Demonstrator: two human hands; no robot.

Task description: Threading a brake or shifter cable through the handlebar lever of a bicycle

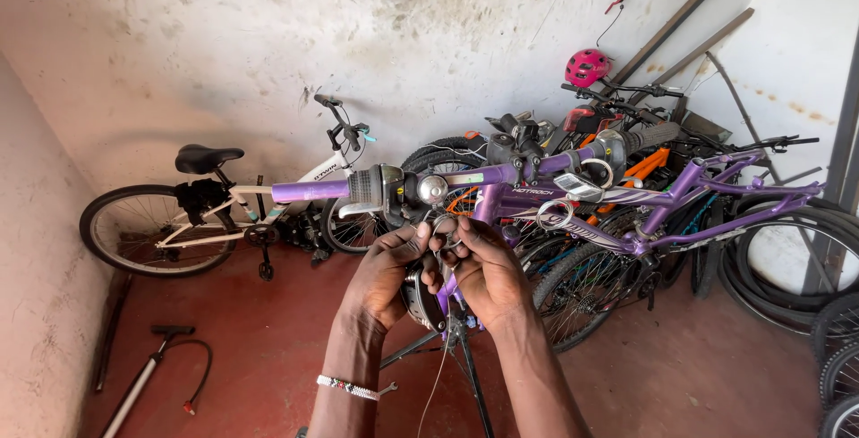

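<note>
A purple bicycle (680, 192) stands in front of me with its purple handlebar (313, 190) running left, a grey shifter (380, 187) and a silver bell (433, 189) on it. Just below the bar, my left hand (383, 275) and my right hand (486, 270) meet, fingers pinched on a thin silver cable (445, 228) that loops near the shifter. A black round part (418, 299) sits between my palms. The cable's loose end (438, 375) hangs down between my forearms. A beaded bracelet (347, 388) is on my left wrist.
A white bicycle (224, 205) leans on the stained wall at left. Several bikes and loose tyres (787, 259) crowd the right. A pink helmet (587, 67) rests on one. A floor pump (148, 375) lies on the red floor. A black stand leg (470, 375) is below my hands.
</note>
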